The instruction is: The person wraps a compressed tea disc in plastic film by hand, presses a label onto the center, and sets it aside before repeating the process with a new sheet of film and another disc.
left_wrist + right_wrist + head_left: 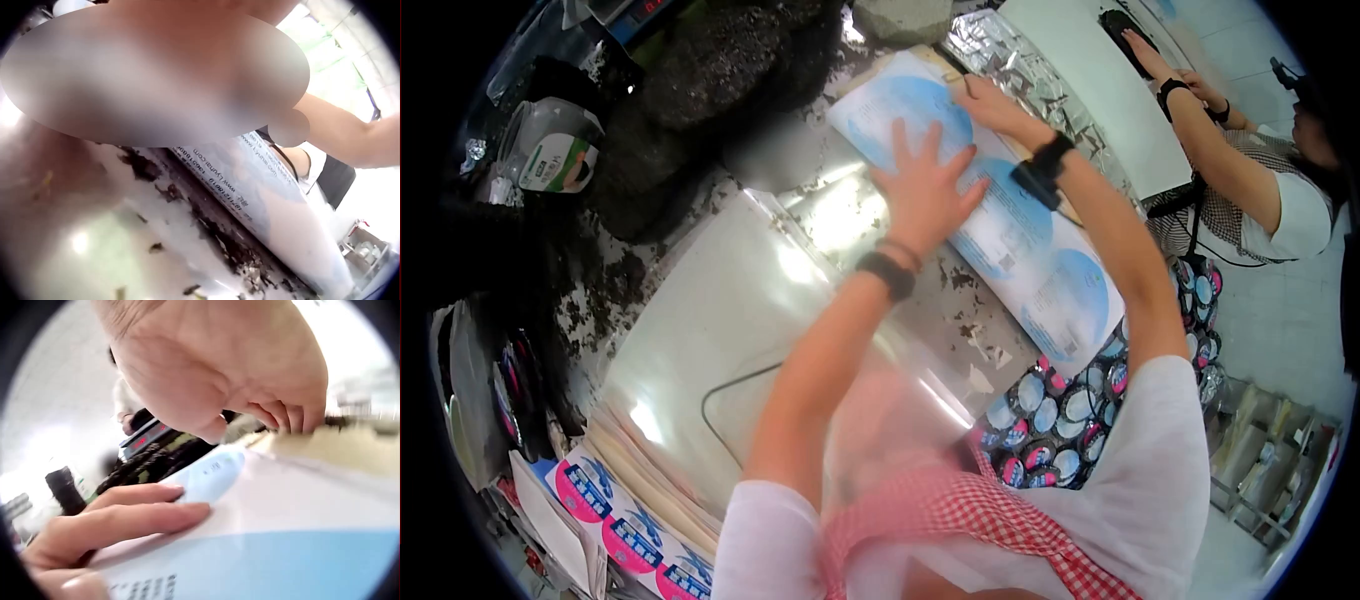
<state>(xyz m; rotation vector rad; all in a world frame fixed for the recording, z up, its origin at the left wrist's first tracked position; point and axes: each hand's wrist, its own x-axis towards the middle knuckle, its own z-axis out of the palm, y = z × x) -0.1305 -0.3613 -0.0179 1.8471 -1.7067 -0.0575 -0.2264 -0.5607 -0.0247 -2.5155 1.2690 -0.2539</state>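
A long white sheet with blue circles and small print (1040, 240) lies slantwise on the metal worktop (700, 300), with a yellowish layer (337, 453) showing beneath its edge. My left hand (930, 185) rests on the sheet's near side, fingers spread. At the sheet's far end, my right hand (1000, 108) grips the edge, its fingers curled down by the yellowish layer in the right wrist view. The left hand's straight fingers (144, 515) press on the printed surface there. A blur covers most of the left hand in the left wrist view.
Dark, rough sheets (715, 65) are heaped at the upper left beside a clear plastic jar (560, 150). Crinkled foil (1020, 70) runs along the right. Several small round packs (1040, 420) lie at the lower right. Another person (1240, 180) works at a white table beyond.
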